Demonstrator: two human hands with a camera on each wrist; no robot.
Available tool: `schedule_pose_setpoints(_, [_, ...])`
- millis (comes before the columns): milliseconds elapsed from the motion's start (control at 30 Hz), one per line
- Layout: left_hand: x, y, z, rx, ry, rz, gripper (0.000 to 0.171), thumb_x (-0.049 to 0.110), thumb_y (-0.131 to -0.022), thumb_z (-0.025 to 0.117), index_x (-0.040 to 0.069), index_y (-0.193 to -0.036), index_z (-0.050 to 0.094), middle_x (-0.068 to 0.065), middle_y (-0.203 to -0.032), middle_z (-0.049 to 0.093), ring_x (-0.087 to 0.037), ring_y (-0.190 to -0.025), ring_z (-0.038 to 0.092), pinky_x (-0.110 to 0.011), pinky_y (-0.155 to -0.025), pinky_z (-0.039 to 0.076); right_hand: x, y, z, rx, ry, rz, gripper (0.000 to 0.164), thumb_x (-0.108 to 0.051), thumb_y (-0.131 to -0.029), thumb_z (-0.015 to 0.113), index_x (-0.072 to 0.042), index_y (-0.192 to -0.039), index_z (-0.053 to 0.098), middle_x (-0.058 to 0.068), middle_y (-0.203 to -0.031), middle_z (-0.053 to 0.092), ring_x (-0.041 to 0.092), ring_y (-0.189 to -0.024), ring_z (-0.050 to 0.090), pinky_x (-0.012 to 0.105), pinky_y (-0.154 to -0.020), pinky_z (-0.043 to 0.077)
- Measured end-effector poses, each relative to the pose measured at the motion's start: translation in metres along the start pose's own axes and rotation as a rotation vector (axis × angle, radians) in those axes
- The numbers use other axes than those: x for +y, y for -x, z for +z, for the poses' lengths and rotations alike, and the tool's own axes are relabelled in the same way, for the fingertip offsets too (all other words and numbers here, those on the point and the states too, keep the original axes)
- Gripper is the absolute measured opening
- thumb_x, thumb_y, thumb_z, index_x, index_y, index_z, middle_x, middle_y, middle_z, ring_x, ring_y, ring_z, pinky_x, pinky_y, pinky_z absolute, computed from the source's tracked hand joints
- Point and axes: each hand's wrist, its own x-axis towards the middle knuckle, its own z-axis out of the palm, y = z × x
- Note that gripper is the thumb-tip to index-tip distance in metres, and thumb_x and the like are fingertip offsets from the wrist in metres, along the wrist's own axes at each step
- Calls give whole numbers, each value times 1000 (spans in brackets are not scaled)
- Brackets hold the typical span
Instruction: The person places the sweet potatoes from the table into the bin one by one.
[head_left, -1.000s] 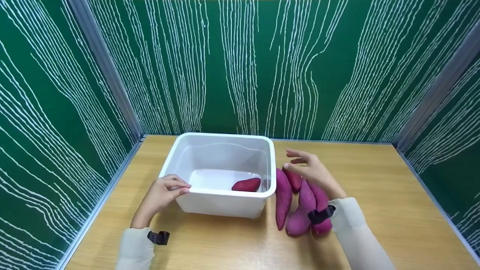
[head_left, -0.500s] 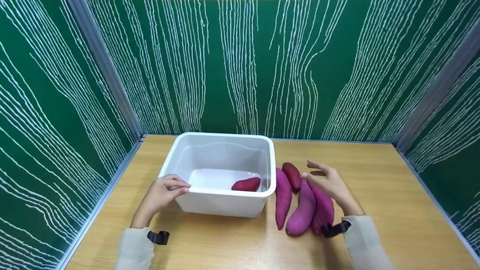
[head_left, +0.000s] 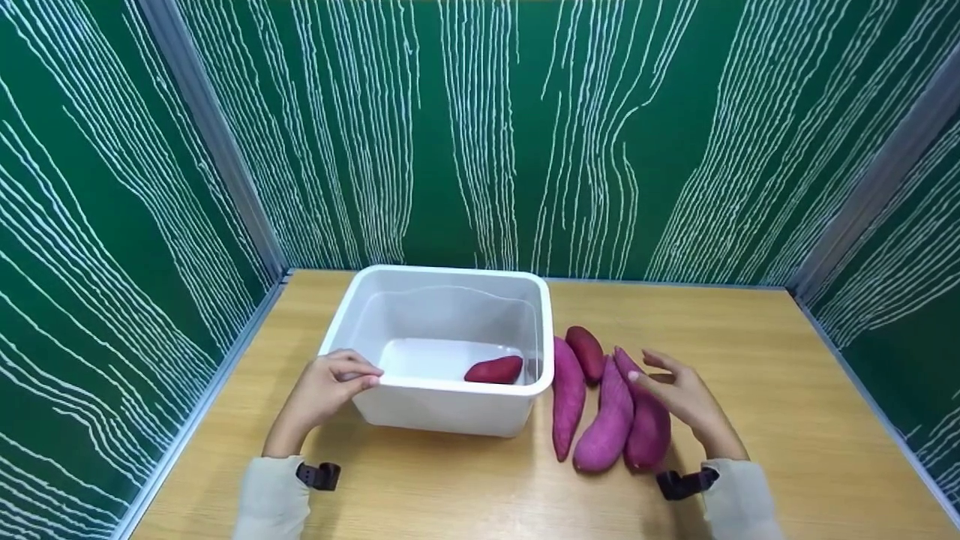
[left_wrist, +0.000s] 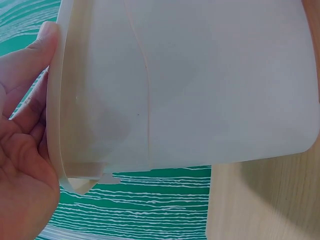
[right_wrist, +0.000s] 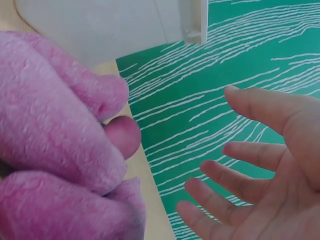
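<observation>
At its near left corner, the rim of a white plastic bin (head_left: 442, 409) is pinched between the thumb and fingers of my left hand (head_left: 324, 390); the left wrist view shows this hand (left_wrist: 25, 150) at the rim too. One small red sweet potato (head_left: 495, 370) lies inside the bin. My right hand (head_left: 686, 397) is held over the rightmost purple sweet potato (head_left: 649, 435), holding nothing. In the right wrist view its fingers (right_wrist: 245, 182) are spread, apart from the purple sweet potatoes (right_wrist: 55, 110).
Beside the bin's right wall lie a long purple sweet potato (head_left: 568, 397), a short dark red one (head_left: 585, 352) and a plump purple one (head_left: 606, 424). Green panels (head_left: 480, 135) with white streaks enclose the wooden table (head_left: 450, 487) at the back and sides.
My right hand has moved right and toward me, from near the short red sweet potato to over the rightmost one. The left hand and bin have stayed put.
</observation>
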Motion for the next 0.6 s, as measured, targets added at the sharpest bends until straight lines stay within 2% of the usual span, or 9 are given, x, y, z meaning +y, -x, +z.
schedule_pose_setpoints(167, [-1,0,0,2,1,47,14,18,-80,77,10,-91,78,-1,-90,68,-15,-87,57,-21,-78,52,13,3,1,1,30,30,73,-37,-96,57,3,-149,26,30,-150,31,46,-133,39,54,-104,40])
schedule_pose_setpoints(267, [-1,0,0,3,9,45,13,17,-79,78,11,-90,78,-1,-89,68,-15,-87,57,-19,-76,50,21,4,2,-11,40,49,75,-37,-97,56,5,-149,22,32,-150,27,49,-133,36,55,-104,39])
schedule_pose_setpoints(433, [2,1,-1,1,13,14,12,16,-80,77,12,-91,78,1,-90,68,-15,-88,57,-21,-80,51,32,6,4,-24,16,81,76,-35,-97,55,8,-149,19,35,-150,23,51,-134,32,57,-107,34])
schedule_pose_setpoints(600, [2,1,-1,-4,19,24,13,17,-80,77,11,-91,78,-1,-90,68,-15,-88,58,-23,-81,52,42,6,6,-27,7,118,76,-33,-97,56,9,-149,17,36,-151,19,53,-134,30,57,-109,32])
